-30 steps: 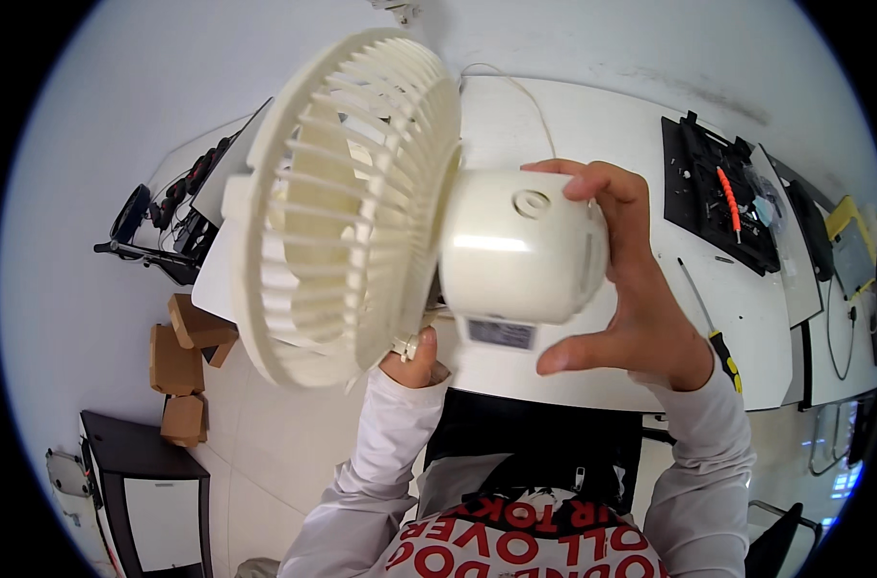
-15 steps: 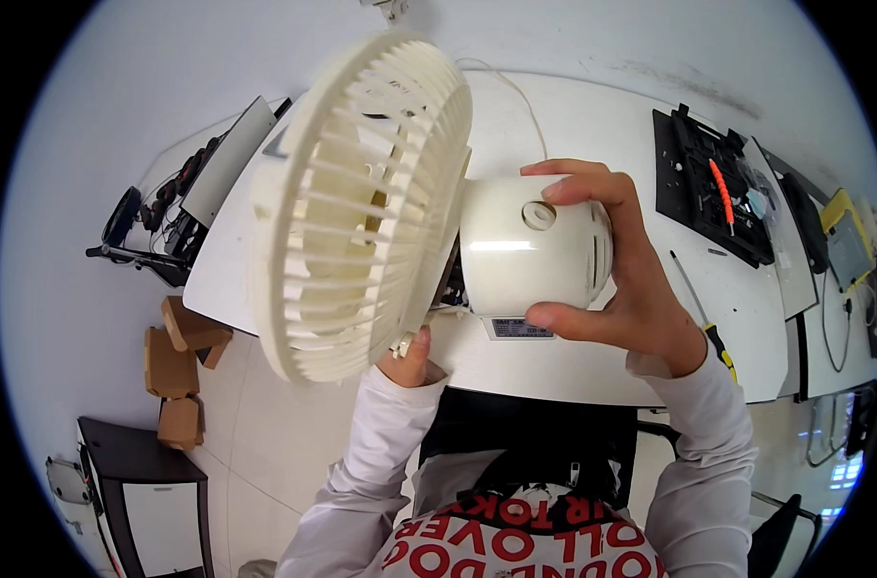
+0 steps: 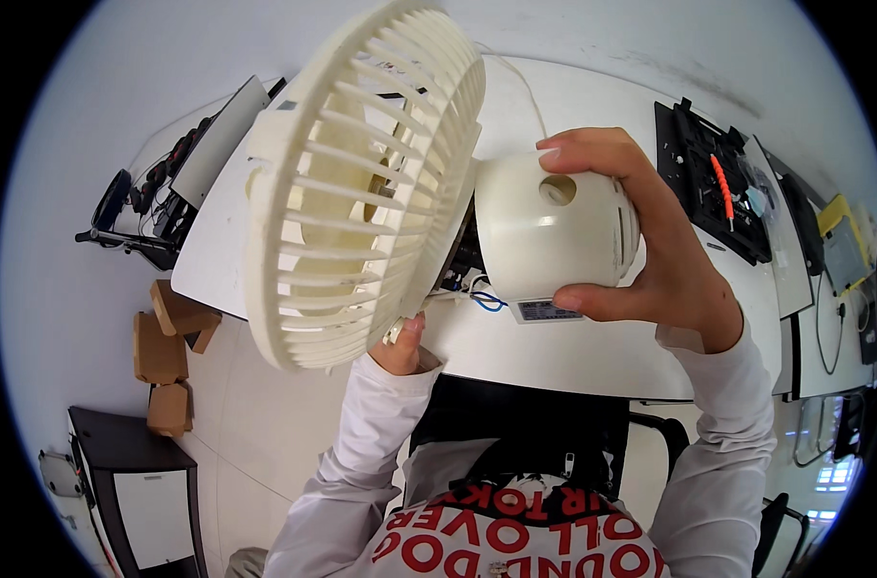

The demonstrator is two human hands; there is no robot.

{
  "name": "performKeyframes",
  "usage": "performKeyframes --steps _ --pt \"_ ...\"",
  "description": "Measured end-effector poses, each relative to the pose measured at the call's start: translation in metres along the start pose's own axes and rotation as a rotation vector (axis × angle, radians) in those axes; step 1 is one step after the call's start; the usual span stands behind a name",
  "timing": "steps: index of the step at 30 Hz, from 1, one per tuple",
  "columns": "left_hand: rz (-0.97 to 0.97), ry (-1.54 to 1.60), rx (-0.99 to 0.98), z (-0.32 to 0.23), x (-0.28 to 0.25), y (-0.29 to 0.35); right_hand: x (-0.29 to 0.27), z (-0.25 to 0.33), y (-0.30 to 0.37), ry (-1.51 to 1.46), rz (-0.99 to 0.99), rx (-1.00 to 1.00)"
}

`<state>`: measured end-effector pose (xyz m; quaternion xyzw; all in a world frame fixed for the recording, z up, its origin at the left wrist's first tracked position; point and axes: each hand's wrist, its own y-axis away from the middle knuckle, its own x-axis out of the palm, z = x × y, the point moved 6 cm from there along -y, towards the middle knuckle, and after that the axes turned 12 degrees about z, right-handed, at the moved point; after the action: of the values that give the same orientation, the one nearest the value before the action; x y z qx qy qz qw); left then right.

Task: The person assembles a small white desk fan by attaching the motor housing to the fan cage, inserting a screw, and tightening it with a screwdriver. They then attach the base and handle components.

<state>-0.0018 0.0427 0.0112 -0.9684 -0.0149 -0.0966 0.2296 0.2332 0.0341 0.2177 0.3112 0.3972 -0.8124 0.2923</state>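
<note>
I hold up a cream-coloured electric fan over the table. My left hand (image 3: 400, 349) grips the lower edge of its slatted guard (image 3: 308, 250); the fingers behind the guard are hidden. Around the rounded motor cover (image 3: 544, 236) my right hand (image 3: 665, 241) is closed, thumb below and fingers on top. The cover has a round hole facing up. It stands a little apart from the guard's back, and dark motor parts and blue wires (image 3: 488, 301) show in the gap. Just under the cover a part with a silver label (image 3: 546, 310) is partly visible.
An open black tool case (image 3: 713, 183) with an orange-handled tool (image 3: 721, 188) lies on the right of the white table (image 3: 554, 361). A pale cable (image 3: 525, 82) runs behind the fan. Cardboard boxes (image 3: 161, 347) and a dark cabinet (image 3: 135, 462) stand on the floor at left.
The motor cover has shifted right with my right hand, and its gap from the guard is wider. Blue wires now show there. The guard has risen slightly.
</note>
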Motion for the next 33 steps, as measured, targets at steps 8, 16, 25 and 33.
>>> performKeyframes --steps 8,16,25,33 --pt "-0.001 -0.052 0.044 0.0 0.001 -0.004 -0.002 0.005 0.005 0.129 -0.06 0.207" --pt "-0.009 -0.088 0.064 -0.001 -0.002 -0.002 -0.002 0.01 -0.002 0.004 0.097 0.329" --pt "-0.022 -0.091 0.063 0.002 -0.008 0.008 -0.002 0.01 -0.001 -0.057 0.194 0.424" --pt "-0.039 0.06 -0.066 -0.011 0.003 0.001 0.001 -0.008 -0.002 0.008 0.384 0.489"
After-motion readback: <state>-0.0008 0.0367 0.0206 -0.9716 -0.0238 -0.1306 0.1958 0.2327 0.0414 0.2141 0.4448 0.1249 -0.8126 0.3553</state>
